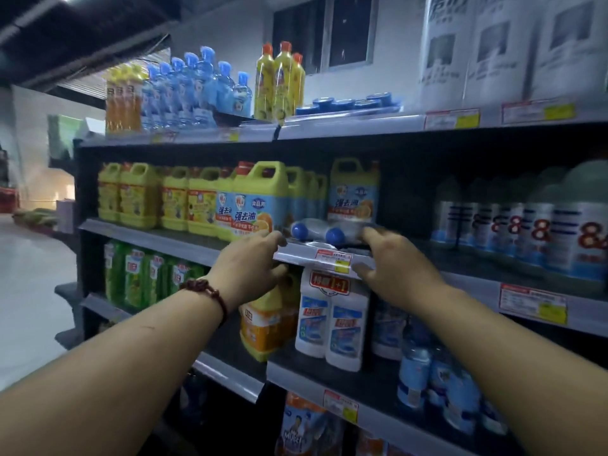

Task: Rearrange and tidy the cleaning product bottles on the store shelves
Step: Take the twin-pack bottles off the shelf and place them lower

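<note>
Plastic is seen nearly everywhere on the shelving: squat yellow jugs (138,195) with moulded handles are ranged along the second shelf (148,236), and three slim yellow bottles (279,83) with orange caps are stood on the top shelf beside a cluster of clear blue bottles (194,87). A twin pack (324,230) of two pale bottles, each closed by a round blue cap, is laid on its side at the front of the second shelf, just right of the foremost jug. The left hand (246,263) is curled over the price rail (296,250), fingers on top and thumb beneath, so that the rail is pinched. The right hand (391,268) is set on the same rail likewise, with fingertips laid against the pack's right end; whether the pack itself is gripped cannot be told. A bracelet (207,291) of dark red beads is worn on the left wrist. On the shelf below, two white bottles (332,320) banded together are stood next to one orange jug (266,327). Shelf boards of smooth grey metal are backed by a dark panel. Silver cans (559,232) with domed green lids are ranged at the right. A pale, glossy floor (29,291) is seen at the left, and a dark window (325,31) is set in the white wall above.
</note>
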`<action>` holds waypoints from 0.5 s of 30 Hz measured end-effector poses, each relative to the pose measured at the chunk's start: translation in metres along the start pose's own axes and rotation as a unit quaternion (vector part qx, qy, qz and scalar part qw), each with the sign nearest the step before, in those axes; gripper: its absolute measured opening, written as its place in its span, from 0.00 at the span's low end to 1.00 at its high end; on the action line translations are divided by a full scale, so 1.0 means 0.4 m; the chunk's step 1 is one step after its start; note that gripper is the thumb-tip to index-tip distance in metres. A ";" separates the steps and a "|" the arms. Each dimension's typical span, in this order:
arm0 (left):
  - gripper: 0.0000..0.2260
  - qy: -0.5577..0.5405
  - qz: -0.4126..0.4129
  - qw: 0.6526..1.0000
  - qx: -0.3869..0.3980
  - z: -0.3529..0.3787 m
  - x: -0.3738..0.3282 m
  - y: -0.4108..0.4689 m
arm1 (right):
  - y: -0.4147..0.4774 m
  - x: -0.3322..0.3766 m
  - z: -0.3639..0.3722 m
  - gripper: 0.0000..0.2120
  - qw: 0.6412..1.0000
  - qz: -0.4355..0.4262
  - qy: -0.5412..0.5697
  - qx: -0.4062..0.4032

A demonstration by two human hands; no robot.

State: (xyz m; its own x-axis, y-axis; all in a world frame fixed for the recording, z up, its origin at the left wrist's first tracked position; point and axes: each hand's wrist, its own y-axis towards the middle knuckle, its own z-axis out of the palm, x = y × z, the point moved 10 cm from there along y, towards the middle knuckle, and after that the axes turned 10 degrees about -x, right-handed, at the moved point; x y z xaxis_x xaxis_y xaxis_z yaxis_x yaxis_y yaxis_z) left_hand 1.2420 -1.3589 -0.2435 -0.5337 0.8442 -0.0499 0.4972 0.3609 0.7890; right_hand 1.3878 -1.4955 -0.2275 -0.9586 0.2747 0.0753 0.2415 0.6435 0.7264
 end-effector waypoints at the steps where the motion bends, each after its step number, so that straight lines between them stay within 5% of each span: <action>1: 0.20 -0.005 -0.001 1.000 -0.003 0.003 0.005 0.016 | 0.024 -0.011 0.001 0.18 1.000 0.003 0.002 0.001; 15: 0.19 -0.011 -0.009 1.000 0.017 0.158 0.083 0.185 | 0.206 -0.110 0.124 0.29 0.994 -0.044 0.010 0.097</action>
State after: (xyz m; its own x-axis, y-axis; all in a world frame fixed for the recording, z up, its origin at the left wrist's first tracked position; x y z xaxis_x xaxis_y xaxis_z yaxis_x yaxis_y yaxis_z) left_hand 1.3043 -1.2793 -0.2255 -0.5271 0.8462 -0.0783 0.5108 0.3892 0.7666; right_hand 1.4573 -1.4190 -0.2048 -0.9796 0.1983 0.0321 0.1793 0.7904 0.5858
